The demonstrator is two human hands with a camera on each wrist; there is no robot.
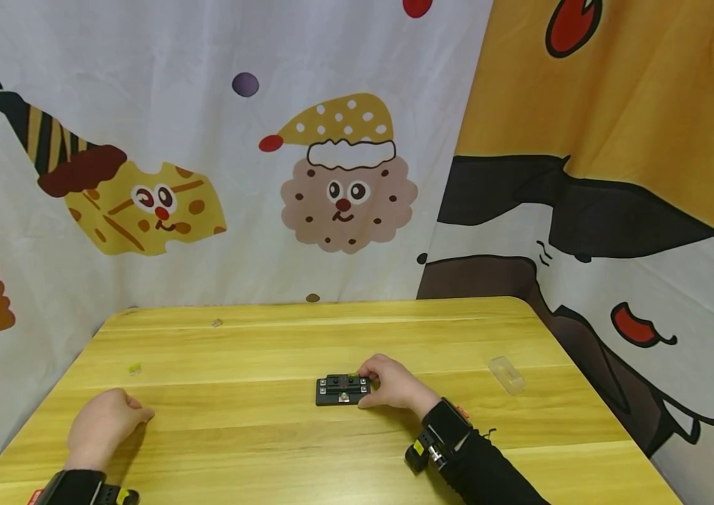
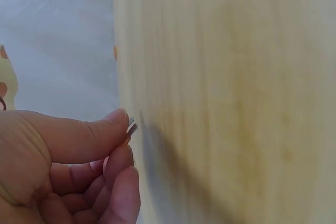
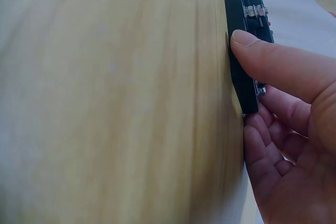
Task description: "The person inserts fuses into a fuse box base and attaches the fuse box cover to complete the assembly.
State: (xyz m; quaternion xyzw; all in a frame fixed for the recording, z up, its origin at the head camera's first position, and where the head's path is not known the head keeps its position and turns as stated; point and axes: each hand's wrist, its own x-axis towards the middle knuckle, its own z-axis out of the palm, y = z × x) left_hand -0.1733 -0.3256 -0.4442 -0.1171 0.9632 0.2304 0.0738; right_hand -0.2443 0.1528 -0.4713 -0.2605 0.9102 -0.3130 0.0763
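left hand point(image 1: 106, 425): fingers pinched on small metal piece point(image 2: 132, 128), near left edge of tabletop point(image 1: 256, 449); slim tip grip may slip | right hand point(image 1: 395, 385): fingers closed on black block point(image 1: 337, 390), between side edges; one-ended hold may let it swivel

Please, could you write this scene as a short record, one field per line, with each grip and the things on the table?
Surface: wood-grain table
Left grip: pinches a tiny silvery piece, mostly hidden
Right grip: holds the right end of a black block resting on the table
Beyond left grip: small yellow-green piece
Farther back, left: tiny object, too small to identify
Right side: transparent box-like piece
Backdrop: cloth with cartoon prints
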